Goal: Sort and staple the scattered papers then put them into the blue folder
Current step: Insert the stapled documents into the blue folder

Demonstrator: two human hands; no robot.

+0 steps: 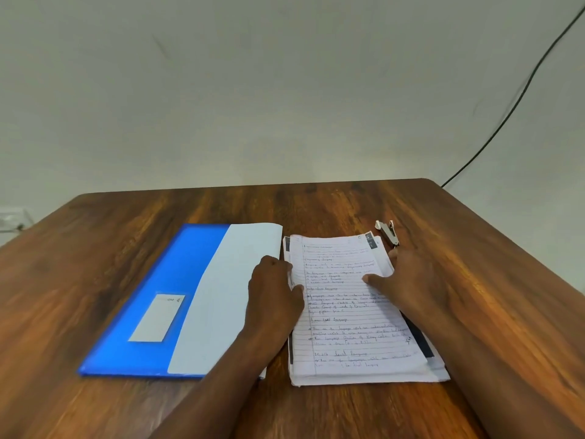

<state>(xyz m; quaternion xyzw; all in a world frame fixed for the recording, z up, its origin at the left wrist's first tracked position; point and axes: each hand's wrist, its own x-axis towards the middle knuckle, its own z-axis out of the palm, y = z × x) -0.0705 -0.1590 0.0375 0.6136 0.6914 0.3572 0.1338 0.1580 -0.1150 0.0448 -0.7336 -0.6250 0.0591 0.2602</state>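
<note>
A stack of lined, handwritten papers (351, 324) lies on the wooden table (95, 267), right of centre. My left hand (273, 289) grips the stack's left edge, fingers curled around it. My right hand (408, 277) lies on the stack's upper right part with the thumb on the top sheet and the fingers at the right edge. The blue folder (152, 289) lies flat to the left, with a white label on it and a pale sheet (228, 296) covering its right half. A small silver stapler (388, 232) sits just beyond the stack's far right corner.
A wall stands right behind the table's far edge. A black cable (519, 99) runs down the wall at the right, behind the table's far right corner. A wall socket (12, 220) shows at far left.
</note>
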